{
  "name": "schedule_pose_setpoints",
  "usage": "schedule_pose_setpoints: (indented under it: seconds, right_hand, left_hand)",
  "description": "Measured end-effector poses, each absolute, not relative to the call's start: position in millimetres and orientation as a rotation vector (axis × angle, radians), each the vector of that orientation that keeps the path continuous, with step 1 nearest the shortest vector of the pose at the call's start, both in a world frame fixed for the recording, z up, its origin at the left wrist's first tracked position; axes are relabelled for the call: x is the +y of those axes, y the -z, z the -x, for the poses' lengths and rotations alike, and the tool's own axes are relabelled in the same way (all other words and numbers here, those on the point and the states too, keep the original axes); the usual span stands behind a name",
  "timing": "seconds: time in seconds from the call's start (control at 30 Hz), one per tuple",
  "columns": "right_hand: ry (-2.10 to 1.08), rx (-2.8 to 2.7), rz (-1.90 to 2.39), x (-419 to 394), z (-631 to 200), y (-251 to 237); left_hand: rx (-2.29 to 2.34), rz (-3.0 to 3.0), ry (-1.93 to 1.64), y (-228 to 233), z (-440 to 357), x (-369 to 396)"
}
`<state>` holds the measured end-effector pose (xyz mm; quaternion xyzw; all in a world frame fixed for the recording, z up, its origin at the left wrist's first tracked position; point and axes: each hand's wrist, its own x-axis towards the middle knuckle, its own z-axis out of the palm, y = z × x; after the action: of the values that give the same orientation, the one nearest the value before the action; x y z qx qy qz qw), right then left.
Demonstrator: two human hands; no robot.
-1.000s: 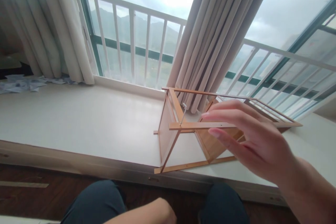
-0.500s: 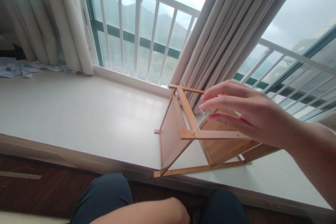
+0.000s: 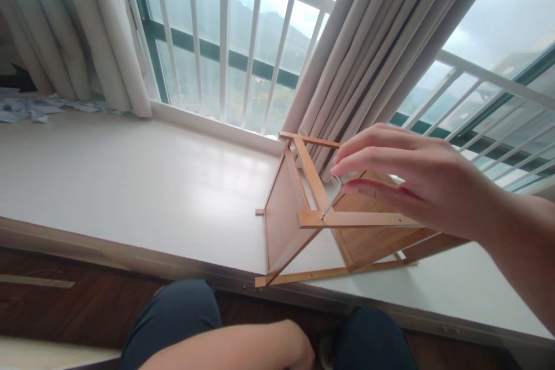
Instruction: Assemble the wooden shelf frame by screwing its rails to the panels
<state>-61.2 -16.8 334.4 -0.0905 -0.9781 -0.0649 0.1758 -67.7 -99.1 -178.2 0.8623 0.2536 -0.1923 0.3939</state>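
Note:
Between the thumb and fingertips of my right hand [image 3: 403, 176] is a thin metal hex key [image 3: 333, 198], its bent upper end at the fingers. The key slants down, and its lower tip meets a small screw at the left end of the top bar [image 3: 368, 220] of a wooden frame [image 3: 310, 173]. This light-brown frame with flat panels stands on the white ledge. My left hand [image 3: 299, 344] hangs low between the knees, apart from the frame; its fingers are hidden.
The white ledge [image 3: 130, 185] runs along the window, with crumpled papers [image 3: 39, 108] at its far left. Behind it are a grey curtain [image 3: 368, 40] and white railings [image 3: 223, 40]. My knees [image 3: 177, 312] are below the front edge, above a dark wooden floor [image 3: 87, 260].
The upper bend of the hex key has shifted slightly relative to my right fingers, while its tip stays at the screw. The view has tilted a little. My left hand stays low.

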Motion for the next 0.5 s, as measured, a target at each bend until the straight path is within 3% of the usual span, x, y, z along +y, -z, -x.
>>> schedule_pose_setpoints:
  seconds: [0.1, 0.5]
  right_hand:
    - [0.199, -2.765, 0.275, -17.6, 62.5, -334.1]
    - [0.216, -2.76, 0.333, -19.0, 56.5, -331.4]
  left_hand:
    - [0.571, -2.16, 0.892, 165.9, 71.1, -99.4]
    - [0.589, -2.126, 0.9, 163.3, 73.4, -99.2]
